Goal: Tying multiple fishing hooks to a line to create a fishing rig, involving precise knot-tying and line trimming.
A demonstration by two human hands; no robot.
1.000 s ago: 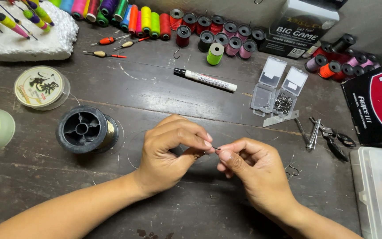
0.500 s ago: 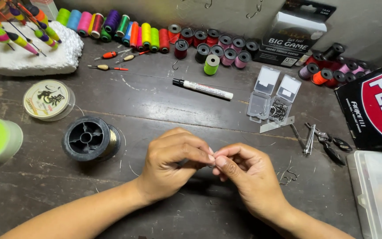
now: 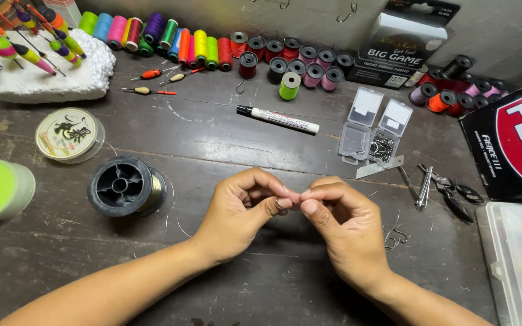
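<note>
1. Left hand (image 3: 243, 208) and right hand (image 3: 339, 226) meeting fingertip to fingertip above the table (image 3: 225, 145).
2. Both pinched shut on a tiny hook (image 3: 280, 204), mostly hidden.
3. Black spool (image 3: 125, 186) left of them.

Dark wood table (image 3: 225, 139) w/ black spool (image 3: 125, 185), white marker (image 3: 279, 119), thread spools (image 3: 200, 45), pliers (image 3: 454, 193).

Both forearms come in from the lower edge and angle toward each other. The left hand (image 3: 243, 208) is curled, its thumb and forefinger pinched shut at the tips. The right hand (image 3: 342, 226) mirrors it, fingers bent, thumb pressed to forefinger. The two pinches meet tip to tip, knuckles up, wrists slightly bent and well apart.
</note>
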